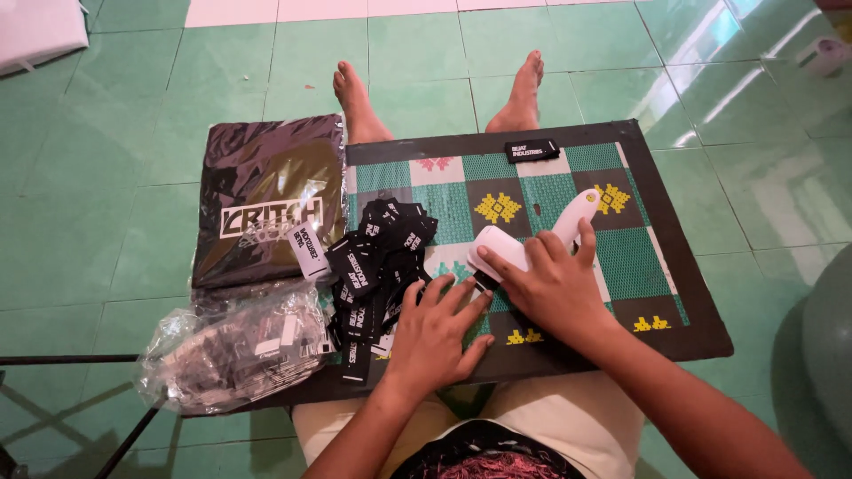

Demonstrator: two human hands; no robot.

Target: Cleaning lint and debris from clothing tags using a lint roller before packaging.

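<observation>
My right hand (pixel 552 286) grips a white hand-held tagging gun (pixel 532 241) and presses it down on the patterned board (pixel 621 257) across my lap. My left hand (pixel 437 330) lies flat beside it, fingers spread, pinning down a black tag whose edge shows at the gun's nose; that tag is mostly hidden. A heap of black tags with white print (pixel 377 262) lies just left of my left hand. One single black tag (pixel 532 150) rests near the board's far edge.
A folded black garment in a clear bag (pixel 266 200) lies at the left of the board. A crumpled clear bag of more tags (pixel 235 348) sits at the near left. My bare feet (pixel 524 89) stretch out on the green tiled floor. A tape roll (pixel 825 53) lies far right.
</observation>
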